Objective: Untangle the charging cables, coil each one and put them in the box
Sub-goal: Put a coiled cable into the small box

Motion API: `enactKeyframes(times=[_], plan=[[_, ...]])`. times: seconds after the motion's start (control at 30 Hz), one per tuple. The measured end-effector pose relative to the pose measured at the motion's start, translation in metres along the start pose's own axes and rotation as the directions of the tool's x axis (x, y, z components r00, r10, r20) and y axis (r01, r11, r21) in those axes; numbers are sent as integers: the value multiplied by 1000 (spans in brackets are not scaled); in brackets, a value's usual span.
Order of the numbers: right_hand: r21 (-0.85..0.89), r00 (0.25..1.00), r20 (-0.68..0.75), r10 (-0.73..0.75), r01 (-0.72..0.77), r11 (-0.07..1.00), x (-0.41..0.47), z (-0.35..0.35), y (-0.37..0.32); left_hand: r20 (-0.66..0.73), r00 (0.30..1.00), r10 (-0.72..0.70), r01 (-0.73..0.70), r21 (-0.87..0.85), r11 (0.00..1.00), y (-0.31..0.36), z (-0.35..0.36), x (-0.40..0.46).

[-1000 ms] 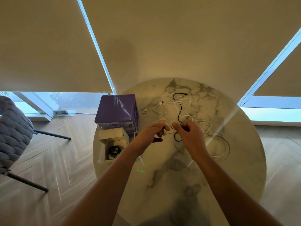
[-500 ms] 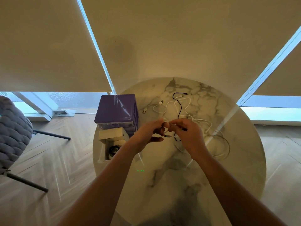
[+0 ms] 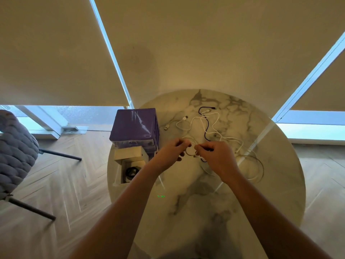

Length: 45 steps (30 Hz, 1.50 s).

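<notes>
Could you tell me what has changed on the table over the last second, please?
The two hands drew together half a second ago and have now parted slightly: the left hand and right hand each keep a grip on the white cable, with a small loop showing between them. The black cable, the loose white loops, the purple box and the open white box lie as before.

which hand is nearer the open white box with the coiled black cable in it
Left. The left hand is just right of the open white box; the right hand is beyond it, further right over the white cable.
</notes>
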State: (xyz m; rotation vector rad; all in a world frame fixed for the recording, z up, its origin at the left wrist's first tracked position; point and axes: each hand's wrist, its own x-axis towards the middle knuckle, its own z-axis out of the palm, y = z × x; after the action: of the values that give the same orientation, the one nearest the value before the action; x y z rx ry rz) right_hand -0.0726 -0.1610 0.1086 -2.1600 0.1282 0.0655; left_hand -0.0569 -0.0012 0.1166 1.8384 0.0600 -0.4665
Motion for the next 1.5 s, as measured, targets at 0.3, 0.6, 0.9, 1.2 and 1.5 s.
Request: enactKeyframes(times=[0.3, 0.6, 0.9, 1.2, 1.5], plan=[[144, 997, 21, 74, -76, 987, 1, -4, 0, 41, 999, 13, -6, -170, 985, 2, -11, -9], [351, 990, 118, 77, -114, 929, -5, -7, -12, -61, 997, 36, -48, -211, 976, 2, -8, -9], [275, 999, 35, 1, -10, 961, -7, -3, -8, -33, 999, -5, -1, -187, 982, 6, -7, -12], [248, 998, 46, -50, 37, 968, -2, 0, -3, -110, 994, 2, -30, -256, 966, 5, -11, -13], [524, 982, 138, 129, -182, 832, -4, 17, 21, -154, 985, -74, 1, -424, 906, 10, -12, -16]])
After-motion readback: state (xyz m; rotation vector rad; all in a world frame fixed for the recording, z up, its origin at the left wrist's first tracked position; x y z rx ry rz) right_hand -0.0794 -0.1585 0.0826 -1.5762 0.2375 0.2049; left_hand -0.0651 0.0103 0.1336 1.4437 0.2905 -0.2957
